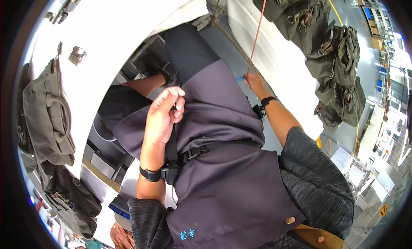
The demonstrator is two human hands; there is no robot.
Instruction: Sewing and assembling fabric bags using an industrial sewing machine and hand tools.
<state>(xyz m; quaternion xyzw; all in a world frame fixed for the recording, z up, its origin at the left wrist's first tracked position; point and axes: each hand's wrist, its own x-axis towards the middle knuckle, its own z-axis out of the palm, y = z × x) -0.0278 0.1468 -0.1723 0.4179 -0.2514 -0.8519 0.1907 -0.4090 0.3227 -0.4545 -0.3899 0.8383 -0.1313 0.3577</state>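
My left hand (165, 109) is raised over my lap with its fingers curled closed. Something dark shows between the fingers, too small to name, and a black strap (171, 141) hangs just below the hand. Further right, beside my knee and near the edge of the white tabletop on that side, my right hand (255, 83) is closed. A small blue piece (240, 79) pokes out of its fingers; the rest of it is hidden. From that hand a thin orange cord (257, 32) runs taut up past the top of the view. A dark apron (223, 180) covers my lap.
On the left, a white work surface (111, 25) holds a metal part (77, 55) and olive bags (49, 116). More olive bags (332, 56) are piled along the right-hand white tabletop (274, 43). A brown bag (122, 236) sits at lower left. Shelving (377, 25) stands beyond the aisle.
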